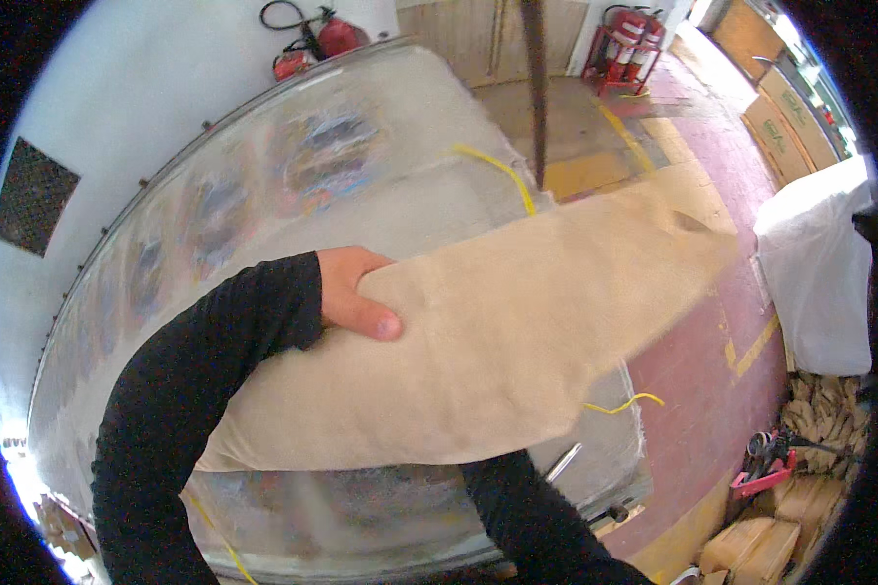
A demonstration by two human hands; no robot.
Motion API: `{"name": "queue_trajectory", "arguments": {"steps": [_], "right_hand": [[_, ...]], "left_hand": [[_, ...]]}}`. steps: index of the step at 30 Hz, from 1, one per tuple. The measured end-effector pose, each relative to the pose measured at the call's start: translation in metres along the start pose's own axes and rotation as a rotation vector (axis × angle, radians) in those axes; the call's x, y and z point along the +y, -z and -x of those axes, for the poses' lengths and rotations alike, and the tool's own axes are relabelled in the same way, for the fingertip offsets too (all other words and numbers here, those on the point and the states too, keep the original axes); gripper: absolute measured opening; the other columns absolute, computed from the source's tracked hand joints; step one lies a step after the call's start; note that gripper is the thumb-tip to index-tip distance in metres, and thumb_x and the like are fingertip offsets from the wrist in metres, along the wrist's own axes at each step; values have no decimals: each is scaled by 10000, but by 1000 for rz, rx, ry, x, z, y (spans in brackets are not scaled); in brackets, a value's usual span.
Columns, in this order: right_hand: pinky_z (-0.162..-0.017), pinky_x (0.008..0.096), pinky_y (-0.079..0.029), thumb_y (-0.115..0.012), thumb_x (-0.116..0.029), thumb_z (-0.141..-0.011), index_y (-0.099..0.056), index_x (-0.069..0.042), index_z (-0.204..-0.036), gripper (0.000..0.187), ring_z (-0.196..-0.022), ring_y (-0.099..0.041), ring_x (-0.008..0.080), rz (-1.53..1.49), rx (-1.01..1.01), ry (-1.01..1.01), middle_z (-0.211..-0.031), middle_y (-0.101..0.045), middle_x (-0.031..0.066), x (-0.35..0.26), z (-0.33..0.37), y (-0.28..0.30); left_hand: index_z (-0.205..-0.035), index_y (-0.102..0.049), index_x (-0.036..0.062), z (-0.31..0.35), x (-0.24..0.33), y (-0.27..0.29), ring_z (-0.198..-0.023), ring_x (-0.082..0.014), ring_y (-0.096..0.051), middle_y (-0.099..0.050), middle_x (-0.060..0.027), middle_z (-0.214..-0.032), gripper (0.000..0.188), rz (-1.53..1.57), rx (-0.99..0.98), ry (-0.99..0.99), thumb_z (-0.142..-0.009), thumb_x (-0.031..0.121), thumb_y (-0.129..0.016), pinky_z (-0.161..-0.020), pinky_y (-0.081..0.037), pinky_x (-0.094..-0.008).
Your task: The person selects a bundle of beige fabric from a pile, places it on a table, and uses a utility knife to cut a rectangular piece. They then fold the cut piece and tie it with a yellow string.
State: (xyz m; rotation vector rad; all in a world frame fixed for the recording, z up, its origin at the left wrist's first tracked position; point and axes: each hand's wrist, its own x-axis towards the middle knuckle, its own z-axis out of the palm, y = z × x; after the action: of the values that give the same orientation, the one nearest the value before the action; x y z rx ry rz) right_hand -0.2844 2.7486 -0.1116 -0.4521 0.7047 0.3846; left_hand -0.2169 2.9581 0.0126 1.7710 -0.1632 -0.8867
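A long, soft beige sheet [488, 341], folded or hanging double, stretches across the middle of the view. It looks like suede or thick cloth; which one I cannot tell. My left hand [353, 292] grips its far edge, thumb on top and the other fingers mostly hidden. The black-sleeved right forearm passes beneath the sheet's near edge, so my right hand is hidden. Under the sheet spreads a large grey work table [380, 214] with smeared, paint-like stains. A thin metal rod [563, 462] shows beside my right forearm.
Yellow strips [505, 173] lie at the table's right side. A dark upright pole [537, 97] stands at its far edge. Fire extinguishers [341, 37] are by the wall. To the right are a white plastic-covered stack [818, 273], cardboard boxes [790, 127] and brown bundles [751, 548].
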Motion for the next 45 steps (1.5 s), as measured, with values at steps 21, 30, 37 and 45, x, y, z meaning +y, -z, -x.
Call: {"name": "queue_trajectory", "arguments": {"steps": [21,30,37,45], "right_hand": [[-554,307,-455,-454,-284,-948,-568,-64,-1166,330,-669,-582,196,259,-96,-24,-831,-599,47,29,0,18],[-541,304,-443,-459,-281,-951,-573,-63,-1162,324,-645,-568,184,284,-94,-50,-786,-579,33,37,1,20],[-531,301,-435,-464,-280,-953,-577,-62,-1159,320,-626,-558,175,297,-109,-65,-751,-564,22,41,2,21],[-519,297,-425,-468,-277,-956,-582,-62,-1156,315,-604,-546,165,432,-148,-91,-712,-547,10,60,-8,30]], "left_hand": [[-1032,-642,0,-11,-36,-21,-852,-256,-632,-662,-202,-947,656,-192,248,124,-902,588,-382,-776,-493,-357],[-818,-708,31,-11,2,6,-856,-363,-635,-655,-223,-852,710,-1361,-2,462,-847,671,-403,-789,-493,-450],[-1051,-655,96,24,49,-48,-765,-349,-633,-651,-198,-851,554,-1132,433,431,-790,579,-575,-707,-512,-426],[-1342,-363,143,88,16,-150,-780,-351,-629,-537,-157,-973,948,-973,723,238,-583,520,-789,-639,-523,-443]]}}
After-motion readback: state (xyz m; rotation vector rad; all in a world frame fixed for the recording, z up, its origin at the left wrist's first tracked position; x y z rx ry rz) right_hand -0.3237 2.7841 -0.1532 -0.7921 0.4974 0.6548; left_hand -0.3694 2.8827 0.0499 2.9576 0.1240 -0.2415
